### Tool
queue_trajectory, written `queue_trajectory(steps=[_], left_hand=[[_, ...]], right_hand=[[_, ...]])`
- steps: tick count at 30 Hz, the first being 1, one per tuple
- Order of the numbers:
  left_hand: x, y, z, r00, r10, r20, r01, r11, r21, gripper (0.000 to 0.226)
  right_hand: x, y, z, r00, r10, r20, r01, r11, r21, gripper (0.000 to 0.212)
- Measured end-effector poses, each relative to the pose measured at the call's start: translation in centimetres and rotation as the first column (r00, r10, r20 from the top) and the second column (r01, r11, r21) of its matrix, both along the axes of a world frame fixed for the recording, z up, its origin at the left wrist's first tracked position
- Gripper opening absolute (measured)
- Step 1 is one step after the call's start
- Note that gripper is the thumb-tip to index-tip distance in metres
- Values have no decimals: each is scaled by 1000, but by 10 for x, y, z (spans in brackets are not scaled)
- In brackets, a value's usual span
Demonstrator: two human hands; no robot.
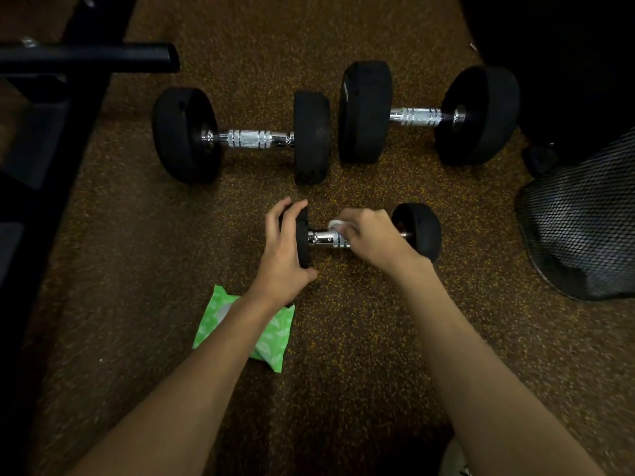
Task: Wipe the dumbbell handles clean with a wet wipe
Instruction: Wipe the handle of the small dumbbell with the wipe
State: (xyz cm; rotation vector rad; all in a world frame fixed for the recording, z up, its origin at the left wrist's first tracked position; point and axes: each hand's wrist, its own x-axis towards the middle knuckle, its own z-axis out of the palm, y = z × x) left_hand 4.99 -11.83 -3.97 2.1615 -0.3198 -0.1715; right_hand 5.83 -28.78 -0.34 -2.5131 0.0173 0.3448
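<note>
A small black dumbbell [421, 230] with a chrome handle [321, 238] lies on the brown speckled floor in front of me. My left hand [283, 249] grips its left weight head, fingers curled over the top. My right hand [372, 237] holds a white wet wipe [336, 225] wrapped around the right part of the handle. Two larger dumbbells lie farther back: one at the left [240, 137] and one at the right [426, 115], both with bare chrome handles.
A green wet-wipe pack [275, 338] lies on the floor under my left forearm. A black bench frame [89, 58] fills the left side. A black mesh basket [584, 221] lies at the right edge.
</note>
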Motion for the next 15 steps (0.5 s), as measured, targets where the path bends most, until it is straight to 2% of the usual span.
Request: queue_trajectory(steps=[4,10,15], left_hand=[[-1,1,0,1000,-2,2,2,1000,-2,106],[-3,1,1,1000,-13,2,13,1000,-23,105],[-1,0,0,1000,3,-19,-4,1000,-29,106]], right_hand=[[-3,-1,3,995,98,14,-98,994,48,28],[-6,-25,5,1000,16,10,-16,999,50,28],[11,-8,4,998,28,-63,-24,998,57,23]])
